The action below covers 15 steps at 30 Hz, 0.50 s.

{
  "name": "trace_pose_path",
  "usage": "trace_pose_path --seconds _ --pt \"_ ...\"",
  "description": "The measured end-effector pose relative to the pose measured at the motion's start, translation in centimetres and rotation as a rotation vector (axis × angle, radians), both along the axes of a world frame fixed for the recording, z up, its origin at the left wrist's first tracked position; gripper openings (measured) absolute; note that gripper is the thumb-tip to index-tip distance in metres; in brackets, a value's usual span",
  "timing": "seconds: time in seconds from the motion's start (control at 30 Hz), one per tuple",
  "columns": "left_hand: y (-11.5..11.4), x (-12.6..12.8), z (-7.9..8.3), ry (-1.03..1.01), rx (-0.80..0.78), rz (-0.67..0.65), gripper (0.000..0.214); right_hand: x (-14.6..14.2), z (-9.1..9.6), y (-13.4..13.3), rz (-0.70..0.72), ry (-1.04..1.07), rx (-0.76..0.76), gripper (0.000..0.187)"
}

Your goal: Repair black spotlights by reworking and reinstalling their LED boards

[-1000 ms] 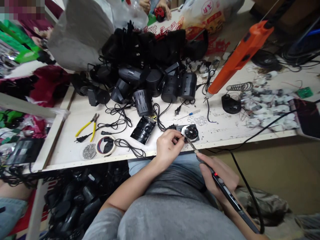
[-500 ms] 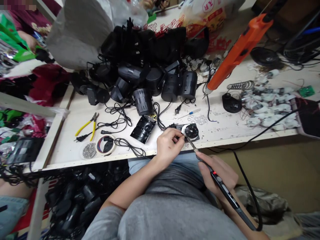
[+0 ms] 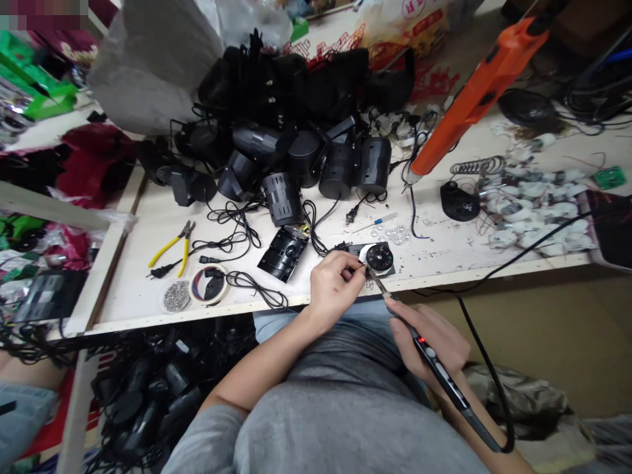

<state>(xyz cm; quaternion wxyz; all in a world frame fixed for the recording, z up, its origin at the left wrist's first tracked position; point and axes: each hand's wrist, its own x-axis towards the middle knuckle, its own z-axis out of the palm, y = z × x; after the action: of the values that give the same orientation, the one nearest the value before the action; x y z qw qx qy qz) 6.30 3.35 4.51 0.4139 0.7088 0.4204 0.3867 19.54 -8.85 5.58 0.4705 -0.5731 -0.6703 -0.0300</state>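
My right hand (image 3: 432, 336) grips a black soldering iron (image 3: 444, 375) with a small red light on its handle. Its tip reaches the near side of a round black part with a white rim (image 3: 379, 258), close to my left fingertips. My left hand (image 3: 338, 280) is pinched at that part's left edge; thin wires show there, but what exactly lies between the fingers is too small to tell. Under the round part is a dark flat block (image 3: 392, 270) at the table's front edge. An opened black lamp housing (image 3: 284, 253) lies left of my left hand.
Yellow-handled pliers (image 3: 172, 247), a tub of screws (image 3: 176, 296) and a tape roll (image 3: 210, 284) lie at left. Black lamp housings (image 3: 338, 171) with cords crowd the back. An orange electric screwdriver (image 3: 478, 99) hangs at right, near a coiled iron stand (image 3: 461, 197) and several white-wrapped parts (image 3: 538, 210).
Both hands and the soldering iron stay nearly in place at the round part. The view has shifted very slightly. At the upper left, another person's hand has gone from sight.
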Motion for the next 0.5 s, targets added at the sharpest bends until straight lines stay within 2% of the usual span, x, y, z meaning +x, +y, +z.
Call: trace_pose_path --seconds 0.5 --pt "0.01 0.07 -0.13 -0.013 -0.005 0.004 0.008 0.19 0.13 -0.57 -0.007 -0.011 -0.005 0.036"
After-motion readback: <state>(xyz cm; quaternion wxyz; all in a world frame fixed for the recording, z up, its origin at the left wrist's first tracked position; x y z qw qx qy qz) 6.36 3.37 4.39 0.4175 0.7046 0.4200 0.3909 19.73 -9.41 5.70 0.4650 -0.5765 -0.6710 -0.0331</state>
